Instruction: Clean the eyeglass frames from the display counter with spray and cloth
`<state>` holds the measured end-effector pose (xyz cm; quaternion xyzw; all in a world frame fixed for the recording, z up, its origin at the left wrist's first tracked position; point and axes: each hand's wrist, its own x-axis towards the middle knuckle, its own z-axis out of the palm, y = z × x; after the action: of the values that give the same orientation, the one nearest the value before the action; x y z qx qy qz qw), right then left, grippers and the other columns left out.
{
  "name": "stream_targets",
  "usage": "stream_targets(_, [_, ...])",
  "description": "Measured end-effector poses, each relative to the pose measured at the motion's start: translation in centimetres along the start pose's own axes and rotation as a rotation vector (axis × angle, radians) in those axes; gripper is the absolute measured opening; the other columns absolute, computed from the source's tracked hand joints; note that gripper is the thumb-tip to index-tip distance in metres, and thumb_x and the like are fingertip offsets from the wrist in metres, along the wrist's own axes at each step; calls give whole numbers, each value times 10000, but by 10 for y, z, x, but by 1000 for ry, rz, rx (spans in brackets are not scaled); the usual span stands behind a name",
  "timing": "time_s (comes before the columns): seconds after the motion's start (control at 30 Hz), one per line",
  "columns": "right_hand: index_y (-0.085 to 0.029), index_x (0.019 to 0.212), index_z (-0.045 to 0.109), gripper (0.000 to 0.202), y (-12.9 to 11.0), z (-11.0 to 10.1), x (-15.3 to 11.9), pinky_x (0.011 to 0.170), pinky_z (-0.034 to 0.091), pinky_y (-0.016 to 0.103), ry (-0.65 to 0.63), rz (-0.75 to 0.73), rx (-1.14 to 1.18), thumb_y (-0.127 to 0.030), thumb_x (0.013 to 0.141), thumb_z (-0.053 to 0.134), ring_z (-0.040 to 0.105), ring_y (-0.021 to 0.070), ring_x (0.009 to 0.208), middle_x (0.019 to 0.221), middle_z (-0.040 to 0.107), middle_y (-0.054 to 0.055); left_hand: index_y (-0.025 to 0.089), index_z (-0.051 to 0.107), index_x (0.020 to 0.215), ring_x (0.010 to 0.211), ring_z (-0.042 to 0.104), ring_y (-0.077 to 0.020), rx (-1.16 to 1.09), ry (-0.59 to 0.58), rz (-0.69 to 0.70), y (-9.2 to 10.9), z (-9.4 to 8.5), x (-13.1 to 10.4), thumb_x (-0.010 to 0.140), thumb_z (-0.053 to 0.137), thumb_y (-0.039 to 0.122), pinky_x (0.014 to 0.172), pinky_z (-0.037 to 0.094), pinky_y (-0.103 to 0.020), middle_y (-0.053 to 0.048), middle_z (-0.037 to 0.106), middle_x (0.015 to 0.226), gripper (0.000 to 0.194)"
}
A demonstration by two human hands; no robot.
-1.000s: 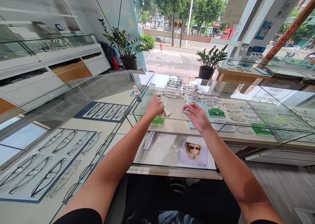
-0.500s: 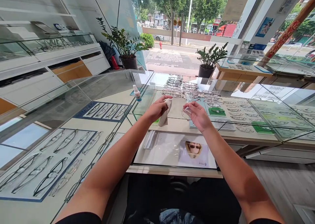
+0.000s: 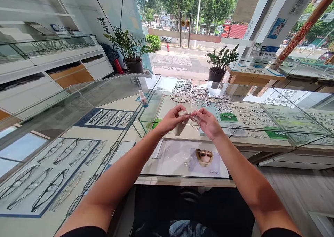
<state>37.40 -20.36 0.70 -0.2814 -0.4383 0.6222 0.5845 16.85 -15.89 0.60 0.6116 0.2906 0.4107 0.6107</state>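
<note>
A beige cloth [image 3: 180, 127] hangs from my left hand [image 3: 174, 119], whose fingers are pinched on it. Thin-framed glasses [image 3: 195, 120] are in the grip of my right hand [image 3: 208, 123], just right of the cloth. Both hands meet over the glass counter, and the cloth touches the near part of the glasses. My fingers hide much of the frame. To the left of my hands, a white spray bottle [image 3: 143, 99] stands upright on the glass.
Rows of glasses [image 3: 182, 91] lie beyond my hands. A printed card [image 3: 205, 162] is below them, near the counter's front edge. Trays of frames [image 3: 109, 118] lie at the left, and green boxes [image 3: 228, 117] at the right.
My hands have come together. The left one has moved right with the cloth, which now meets the glasses in my right hand. The view has shifted slightly.
</note>
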Motion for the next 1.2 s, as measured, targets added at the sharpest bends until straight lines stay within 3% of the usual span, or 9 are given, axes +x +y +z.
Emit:
stream_targets(0.17, [-280,816,749,403,0,1,0,1102,563,396,5,7,-14,-536,693,1035,733,207,1025,944,796,4,233,522,978,684,603,-135,111,138,36,-5,0,3,669,1005,613,634,442,-256,38,651,820,687])
stream_targets(0.4, [-280,792,781,361,-1,1,0,1027,560,330,9,7,10,-504,699,1049,717,175,1015,945,814,-11,218,585,861,674,524,-153,372,232,127,-1,4,-3,788,894,612,629,373,-281,18,593,740,506])
stream_targets(0.53, [-285,807,777,376,-1,2,0,1063,561,356,10,-4,-16,-528,698,1043,728,191,1035,956,819,-9,214,605,812,748,532,-168,532,326,252,4,6,-7,823,872,541,682,396,-296,-7,605,828,422])
stream_targets(0.6, [-290,819,766,386,0,1,0,1089,562,381,13,-12,-35,-539,700,1036,736,206,1052,967,820,-5,216,610,820,740,530,-172,564,319,251,5,7,-8,855,847,542,678,392,-297,-3,610,799,405])
stream_targets(0.73, [-293,820,765,378,1,0,1,1095,563,382,13,-27,-48,-545,711,1026,737,212,1059,971,824,-1,216,613,849,738,542,-177,510,244,201,9,5,-10,880,799,562,680,399,-293,-1,636,786,394])
stream_targets(1.03, [-299,814,763,376,1,-3,3,1114,568,410,62,-45,-76,-548,704,1022,743,231,1067,967,817,8,246,418,827,612,410,-114,116,182,30,12,0,-4,789,798,518,599,340,-247,55,483,706,469])
stream_targets(1.2, [-283,803,778,375,1,1,2,1146,560,407,26,-38,-26,-531,692,1037,741,212,1031,943,808,5,247,433,891,623,476,-104,28,192,17,11,1,-3,750,839,473,615,386,-236,69,529,732,485])
